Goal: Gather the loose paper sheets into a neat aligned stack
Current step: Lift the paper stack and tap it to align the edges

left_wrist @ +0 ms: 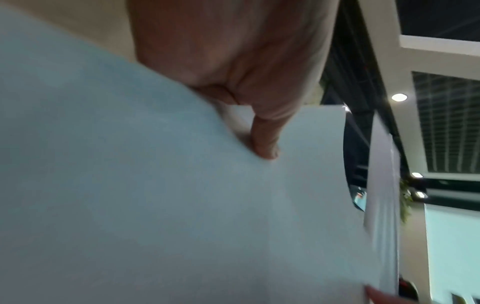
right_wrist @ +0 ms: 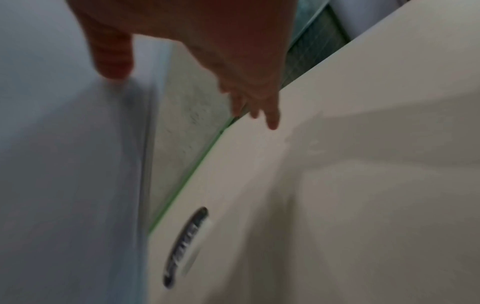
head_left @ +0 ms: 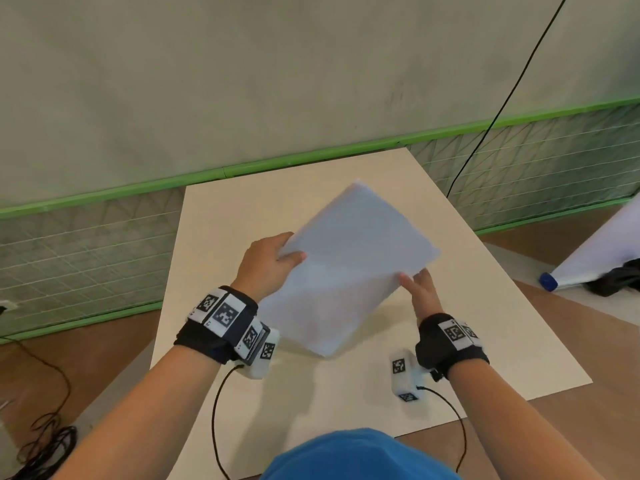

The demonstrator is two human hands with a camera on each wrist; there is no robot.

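Note:
A stack of white paper sheets [head_left: 349, 268] is held tilted above the cream table [head_left: 467, 358], one corner pointing away from me. My left hand [head_left: 270, 261] grips its left edge, thumb on top and fingers underneath; the left wrist view shows a finger [left_wrist: 265, 142] pressed against the underside of the sheets [left_wrist: 155, 195]. My right hand [head_left: 420, 289] is at the stack's right edge with straight fingers. In the blurred right wrist view the thumb [right_wrist: 111, 59] touches the paper [right_wrist: 64, 164], while the other fingers [right_wrist: 270, 117] reach out over the table [right_wrist: 363, 185].
A rolled white sheet with a blue cap [head_left: 595, 251] and a dark object lie on the floor at the right. A black cable [head_left: 502, 105] hangs down the wall. More cables [head_left: 45, 441] lie on the floor at the left. A dark oval fitting [right_wrist: 185, 246] sits in the tabletop.

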